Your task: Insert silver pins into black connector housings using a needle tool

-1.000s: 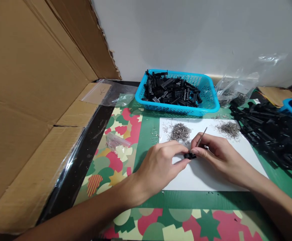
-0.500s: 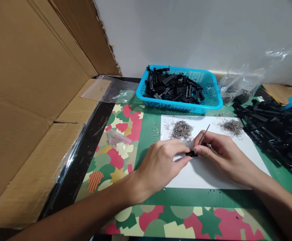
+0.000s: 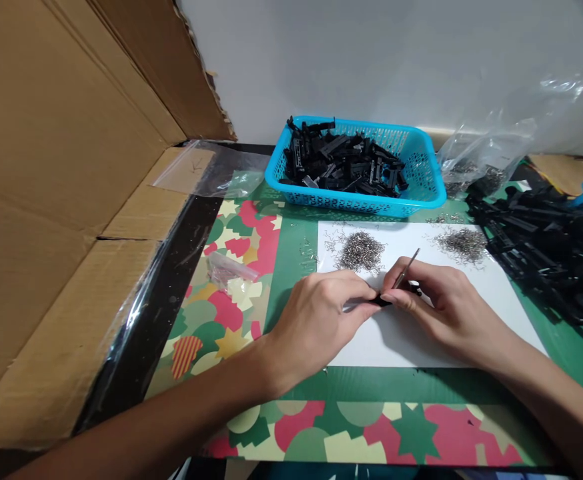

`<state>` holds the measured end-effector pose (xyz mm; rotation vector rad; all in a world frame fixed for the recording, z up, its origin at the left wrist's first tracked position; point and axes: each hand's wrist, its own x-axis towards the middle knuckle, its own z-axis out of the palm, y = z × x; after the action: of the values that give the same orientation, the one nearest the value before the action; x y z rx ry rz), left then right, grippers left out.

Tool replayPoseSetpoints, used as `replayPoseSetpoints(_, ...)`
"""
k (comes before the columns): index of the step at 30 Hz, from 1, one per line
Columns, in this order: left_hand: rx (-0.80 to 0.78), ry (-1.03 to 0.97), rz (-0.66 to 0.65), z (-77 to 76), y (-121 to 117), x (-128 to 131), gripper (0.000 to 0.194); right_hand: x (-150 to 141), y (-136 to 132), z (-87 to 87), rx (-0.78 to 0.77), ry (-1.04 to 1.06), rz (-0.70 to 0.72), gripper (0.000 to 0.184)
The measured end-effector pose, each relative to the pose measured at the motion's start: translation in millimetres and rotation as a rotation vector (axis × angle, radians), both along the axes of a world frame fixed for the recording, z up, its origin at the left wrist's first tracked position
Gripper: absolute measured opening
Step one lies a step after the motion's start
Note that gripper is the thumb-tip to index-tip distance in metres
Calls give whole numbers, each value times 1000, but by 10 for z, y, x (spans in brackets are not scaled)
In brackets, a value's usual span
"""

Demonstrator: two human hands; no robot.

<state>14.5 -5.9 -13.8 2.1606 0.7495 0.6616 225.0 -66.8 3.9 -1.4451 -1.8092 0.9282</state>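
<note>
Two bare hands meet over the white sheet (image 3: pixel 421 340) in the middle of the worktop (image 3: pixel 291 267), and almost nothing in the scene has shifted in the last second beyond a slight sway of the view. Far left, the big cardboard box (image 3: pixel 61 187) stands as before, and the blue basket (image 3: pixel 424 193) of black plastic parts sits at the far edge of the sheet, with a heap of more black parts (image 3: pixel 546 240) on the right. On the far part of the sheet lie two piles of small metal bits, one left (image 3: pixel 359 251) and one right (image 3: pixel 461 243), both untouched.

The left hand (image 3: pixel 316 320) is closed in a pinch on a small black part (image 3: pixel 382 301), which it held a second ago too; the part now looks tucked a little deeper between the fingertips, so less of it shows. It sits just above the sheet, near the left pile. The right hand (image 3: pixel 436 303) keeps its closed grip on a thin metal tool (image 3: pixel 405 268), its shaft slanting up and away, the working end down at the part. Judging by this, the work on that one part is going on, with only small adjustments of the fingers
</note>
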Motion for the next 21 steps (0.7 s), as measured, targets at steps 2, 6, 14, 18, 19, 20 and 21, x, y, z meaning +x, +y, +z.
replayPoseSetpoints(2, -16, -7, 0, -2, 1, 3, 12, -4, -12, -14, 23, -16, 18, 19)
replayPoseSetpoints(6, -55, -12, 0, -22, 8, 8, 13, -12, -33, -60, 124, -37, 23, 16)
replayPoseSetpoints(14, -67, 6, 64, 38, 5, -2, 10, 11, -5, -78, 3, 236, -148, 23)
replayPoseSetpoints(18, -76, -14, 117, 57, -2, -31, 13, 83, 80, -80, -23, 672, -279, 26)
replayPoseSetpoints(19, -80, -25, 121, 55, -4, -39, 12, 109, 97, -87, -65, 752, -284, 27)
replayPoseSetpoints(20, -80, -38, 126, 52, -6, -47, 11, 136, 110, -94, -118, 797, -283, 28)
replayPoseSetpoints(21, -77, -44, 131, 47, -8, -54, 10, 164, 118, -101, -172, 806, -275, 28)
